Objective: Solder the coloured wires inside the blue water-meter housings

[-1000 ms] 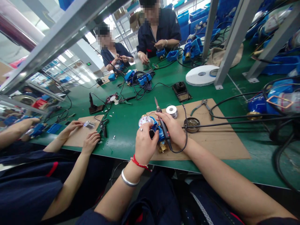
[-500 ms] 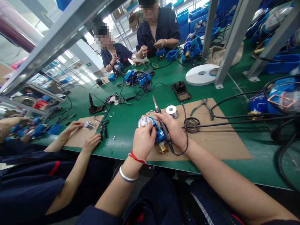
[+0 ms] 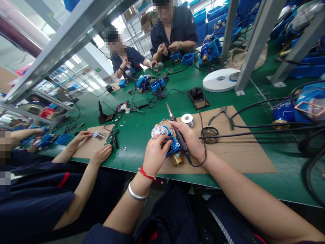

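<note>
Here we are at the green bench [image 3: 142, 135], and our right hand [image 3: 190, 137] has its fingers wrapped around a soldering iron [image 3: 180, 137], tip pointing up and away from us, clear of the work. Below and beside it sits the blue meter [image 3: 175, 146], resting on a cardboard sheet [image 3: 241, 157], its brass fitting [image 3: 177, 160] turned toward us and its round dial [image 3: 156, 131] on the far left. And our left hand [image 3: 155, 150] is right in there, thumb and fingertips drawn narrow at the open blue housing; whether they pinch a wire, we cannot tell. Just beyond, we have a solder spool [image 3: 187, 119]; to the right, a round tin [image 3: 210, 135], and farther over, pliers [image 3: 221, 116] with handles spread. The iron's stand [image 3: 198, 98] waits behind the cardboard, while off to our left a co-worker's hand [image 3: 102, 154] rests near a second spool [image 3: 99, 135].
</note>
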